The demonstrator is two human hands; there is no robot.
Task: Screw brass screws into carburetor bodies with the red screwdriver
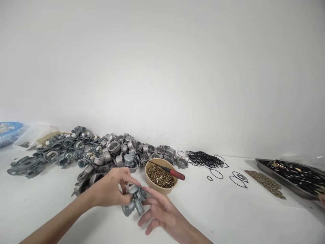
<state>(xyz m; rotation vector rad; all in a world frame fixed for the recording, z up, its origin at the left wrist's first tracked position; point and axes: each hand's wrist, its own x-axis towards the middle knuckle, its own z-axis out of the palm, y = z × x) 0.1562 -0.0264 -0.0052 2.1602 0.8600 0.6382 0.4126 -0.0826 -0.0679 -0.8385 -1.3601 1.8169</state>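
My left hand (pixel 113 187) grips a grey metal carburetor body (pixel 138 200), thumb and forefinger closed around its upper part. A round flange with a dark ring faces right, and a short tube points down. Beside it, my right hand (pixel 162 211) has its fingers spread, with the upper fingertips at the carburetor's right side. Just behind stands a tan bowl (pixel 162 190) of small brass-coloured screws (pixel 158 177). Across the bowl's rim lies a screwdriver (pixel 177 174) with a red and black handle.
Left and behind are piles of carburetor bodies (pixel 58 147) and metal float bowls (pixel 114 146). Black rubber rings (pixel 204 159) lie to the right. Farther right are small brass parts (pixel 265 183) and a dark tray (pixel 286 181). A blue basket (pixel 11 135) stands far left.
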